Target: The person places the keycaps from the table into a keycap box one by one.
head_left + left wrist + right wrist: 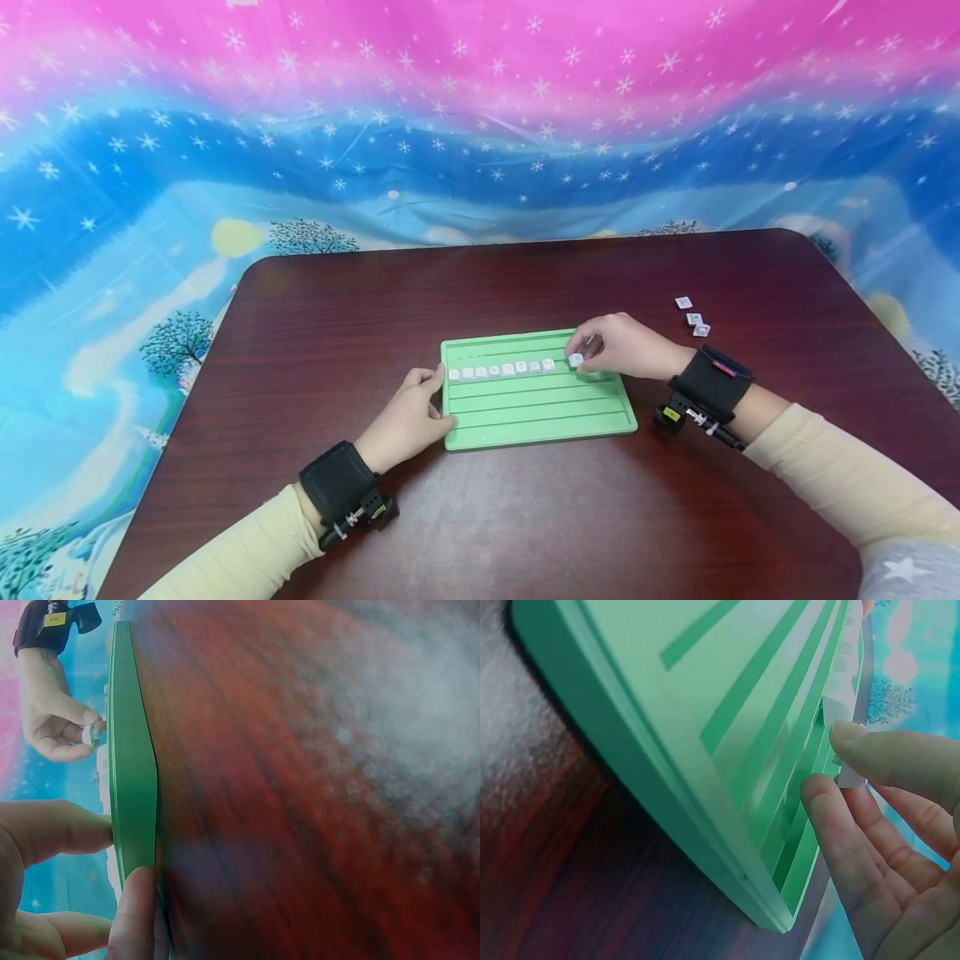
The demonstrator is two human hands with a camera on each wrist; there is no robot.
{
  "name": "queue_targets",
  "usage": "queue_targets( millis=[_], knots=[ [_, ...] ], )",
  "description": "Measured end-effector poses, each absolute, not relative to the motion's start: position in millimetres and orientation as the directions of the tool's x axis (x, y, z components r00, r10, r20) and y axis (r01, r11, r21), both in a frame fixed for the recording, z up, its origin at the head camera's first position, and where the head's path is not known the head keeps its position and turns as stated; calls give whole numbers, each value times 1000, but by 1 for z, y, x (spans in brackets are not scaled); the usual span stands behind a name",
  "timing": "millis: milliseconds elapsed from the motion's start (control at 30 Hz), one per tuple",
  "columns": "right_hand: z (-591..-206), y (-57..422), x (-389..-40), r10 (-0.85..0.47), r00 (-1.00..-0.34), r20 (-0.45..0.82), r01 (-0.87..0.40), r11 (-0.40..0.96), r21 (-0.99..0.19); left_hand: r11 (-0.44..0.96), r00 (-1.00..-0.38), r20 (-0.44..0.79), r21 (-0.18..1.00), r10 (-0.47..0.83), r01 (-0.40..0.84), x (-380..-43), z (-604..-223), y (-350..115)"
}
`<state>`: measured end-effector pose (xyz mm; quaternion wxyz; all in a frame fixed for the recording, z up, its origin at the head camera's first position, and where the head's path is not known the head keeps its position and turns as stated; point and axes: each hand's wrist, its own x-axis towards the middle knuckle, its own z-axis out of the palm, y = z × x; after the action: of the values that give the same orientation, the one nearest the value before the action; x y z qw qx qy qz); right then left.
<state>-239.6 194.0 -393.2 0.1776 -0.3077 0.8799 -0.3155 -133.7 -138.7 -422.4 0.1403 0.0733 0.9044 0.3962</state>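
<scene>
My right hand (626, 346) pinches a small white keycap (576, 360) between thumb and fingers, over the right part of a grooved green tray (525, 425). In the right wrist view the held keycap (851, 777) shows behind the fingertips, close to the end of the row. A line of several white keycaps (495, 372) stands along one groove, from the left rim toward the right hand. My left hand (405, 421) touches the tray's left edge with spread thumb and fingers. The left wrist view shows its fingertips right at the green side wall (133, 765).
Several loose white keycaps (693, 319) lie on the dark brown wooden table (555, 517), beyond the right wrist. Behind the table hangs a pink and blue cloth (480, 125) with snowflakes. Both wrists wear black bands with small cameras.
</scene>
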Motion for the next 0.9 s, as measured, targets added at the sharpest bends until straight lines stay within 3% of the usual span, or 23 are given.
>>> queue_targets(
  millis=[900],
  knots=[
    [-396,170,-240,-678,-725,-118,-503,639,-582,668,-949,-202,744,242,12,-133,-418,-140]
  ],
)
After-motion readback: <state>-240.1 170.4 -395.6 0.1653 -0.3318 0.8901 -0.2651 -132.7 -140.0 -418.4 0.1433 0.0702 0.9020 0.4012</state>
